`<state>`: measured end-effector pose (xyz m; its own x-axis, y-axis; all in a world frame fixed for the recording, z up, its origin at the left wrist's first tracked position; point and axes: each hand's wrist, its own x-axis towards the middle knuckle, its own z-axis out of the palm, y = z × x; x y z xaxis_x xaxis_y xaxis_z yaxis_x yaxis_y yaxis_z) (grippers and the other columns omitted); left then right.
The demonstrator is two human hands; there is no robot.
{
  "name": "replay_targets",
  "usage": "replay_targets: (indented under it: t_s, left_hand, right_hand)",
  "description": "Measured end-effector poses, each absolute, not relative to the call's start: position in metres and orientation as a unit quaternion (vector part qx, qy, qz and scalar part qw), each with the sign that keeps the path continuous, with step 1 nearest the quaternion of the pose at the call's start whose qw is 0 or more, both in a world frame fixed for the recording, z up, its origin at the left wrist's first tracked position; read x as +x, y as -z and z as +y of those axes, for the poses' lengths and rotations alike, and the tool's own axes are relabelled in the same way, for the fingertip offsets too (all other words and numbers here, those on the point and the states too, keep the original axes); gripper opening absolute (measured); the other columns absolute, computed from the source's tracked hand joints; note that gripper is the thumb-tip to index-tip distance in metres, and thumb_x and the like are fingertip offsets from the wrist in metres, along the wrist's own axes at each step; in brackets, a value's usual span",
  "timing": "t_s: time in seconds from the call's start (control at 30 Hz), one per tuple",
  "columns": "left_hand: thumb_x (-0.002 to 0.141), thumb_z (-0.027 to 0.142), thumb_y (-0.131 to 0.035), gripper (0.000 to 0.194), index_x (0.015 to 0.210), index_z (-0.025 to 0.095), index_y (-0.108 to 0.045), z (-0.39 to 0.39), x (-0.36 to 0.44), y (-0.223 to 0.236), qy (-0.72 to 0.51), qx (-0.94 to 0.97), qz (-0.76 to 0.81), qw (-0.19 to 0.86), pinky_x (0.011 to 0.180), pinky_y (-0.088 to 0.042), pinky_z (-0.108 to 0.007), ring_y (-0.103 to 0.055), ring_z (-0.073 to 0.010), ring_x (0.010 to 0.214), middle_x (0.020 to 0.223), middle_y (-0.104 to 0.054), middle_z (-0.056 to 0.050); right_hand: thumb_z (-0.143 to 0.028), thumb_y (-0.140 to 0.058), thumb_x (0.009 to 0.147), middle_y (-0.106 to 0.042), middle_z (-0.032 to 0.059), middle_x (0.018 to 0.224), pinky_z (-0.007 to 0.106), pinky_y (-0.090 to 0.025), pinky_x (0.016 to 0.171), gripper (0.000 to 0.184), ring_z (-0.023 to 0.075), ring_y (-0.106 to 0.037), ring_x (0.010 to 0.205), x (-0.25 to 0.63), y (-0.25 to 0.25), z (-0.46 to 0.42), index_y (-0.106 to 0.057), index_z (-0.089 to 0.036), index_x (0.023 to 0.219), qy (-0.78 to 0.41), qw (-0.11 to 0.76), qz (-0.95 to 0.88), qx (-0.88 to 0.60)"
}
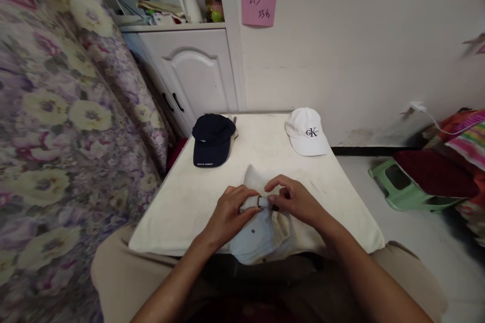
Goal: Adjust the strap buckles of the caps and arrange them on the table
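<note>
Item: one pale cap (252, 239), near edge of desk (178, 217), fingers of left hand (227, 214) and right hand (298, 201) pinching its strap (264, 202) by the buckle (259, 201); hazards: uneven pull unthreading the strap, overhanging crown dragging it lapward.

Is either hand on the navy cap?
No, the navy cap sits toward the far left of the table, while left hand and right hand are on the pale cap.

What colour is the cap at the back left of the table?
Dark navy blue or black, in the head view.
</note>
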<state>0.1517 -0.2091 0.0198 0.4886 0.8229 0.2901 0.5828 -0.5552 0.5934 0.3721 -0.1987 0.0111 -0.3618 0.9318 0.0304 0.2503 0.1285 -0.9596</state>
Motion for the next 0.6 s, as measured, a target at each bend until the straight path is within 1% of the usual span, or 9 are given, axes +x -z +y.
replay_targets:
  t_s: [0.1, 0.17, 0.23, 0.3, 0.43, 0.6]
  left_hand:
    - [0.089, 0.029, -0.066, 0.018, 0.106, 0.024, -0.067, -0.21, 0.15, -0.022, -0.3, 0.823, 0.417, 0.241, 0.08, -0.042, -0.034, -0.06, -0.0204, 0.087, 0.093, -0.07, -0.002]
    - [0.089, 0.029, -0.066, 0.017, 0.105, 0.024, -0.068, -0.21, 0.15, -0.022, -0.302, 0.819, 0.418, 0.252, 0.08, -0.042, -0.033, -0.06, -0.0204, 0.087, 0.092, -0.069, -0.002]
    - [0.089, 0.029, -0.067, 0.018, 0.105, 0.023, -0.068, -0.209, 0.15, -0.023, -0.299, 0.818, 0.419, 0.258, 0.08, -0.042, -0.033, -0.059, -0.0204, 0.087, 0.091, -0.069, -0.002]
    - [0.089, 0.029, -0.067, 0.018, 0.106, 0.023, -0.068, -0.209, 0.15, -0.022, -0.295, 0.819, 0.417, 0.26, 0.079, -0.042, -0.033, -0.059, -0.0204, 0.087, 0.091, -0.068, -0.001]
    - [0.088, 0.032, -0.068, 0.021, 0.107, 0.023, -0.067, -0.208, 0.148, -0.022, -0.28, 0.827, 0.411, 0.262, 0.081, -0.042, -0.034, -0.058, -0.021, 0.089, 0.092, -0.068, -0.002]
    - [0.088, 0.033, -0.068, 0.025, 0.112, 0.024, -0.065, -0.208, 0.147, -0.024, -0.257, 0.84, 0.396, 0.267, 0.084, -0.043, -0.034, -0.058, -0.0217, 0.094, 0.099, -0.069, -0.003]
  right_hand:
    - [-0.033, -0.07, 0.083, -0.065, 0.0011, 0.084, 0.027, -0.043, 0.064, 0.016, 0.0142, -0.056, 0.07, 0.379, -0.006, -0.191, -0.07, -0.021, 0.094, -0.528, 0.323, -0.68, -0.392]
    - [-0.035, -0.071, 0.083, -0.066, 0.002, 0.088, 0.028, -0.044, 0.07, 0.019, 0.015, -0.058, 0.077, 0.38, -0.001, -0.187, -0.07, -0.02, 0.094, -0.599, 0.316, -0.653, -0.34]
    - [-0.037, -0.072, 0.082, -0.066, 0.0011, 0.085, 0.027, -0.044, 0.071, 0.023, 0.0137, -0.057, 0.075, 0.378, 0.003, -0.186, -0.069, -0.018, 0.096, -0.67, 0.313, -0.6, -0.306]
    - [-0.037, -0.075, 0.08, -0.064, -0.0003, 0.081, 0.026, -0.043, 0.07, 0.026, 0.012, -0.056, 0.071, 0.376, 0.007, -0.186, -0.068, -0.017, 0.095, -0.71, 0.307, -0.561, -0.295]
    - [-0.036, -0.078, 0.077, -0.062, -0.0013, 0.077, 0.025, -0.044, 0.067, 0.027, 0.0102, -0.054, 0.067, 0.373, 0.011, -0.186, -0.068, -0.015, 0.092, -0.737, 0.302, -0.528, -0.294]
    - [-0.031, -0.08, 0.075, -0.062, -0.0016, 0.074, 0.023, -0.043, 0.062, 0.025, 0.0094, -0.055, 0.064, 0.371, 0.013, -0.187, -0.068, -0.015, 0.09, -0.75, 0.302, -0.516, -0.283]
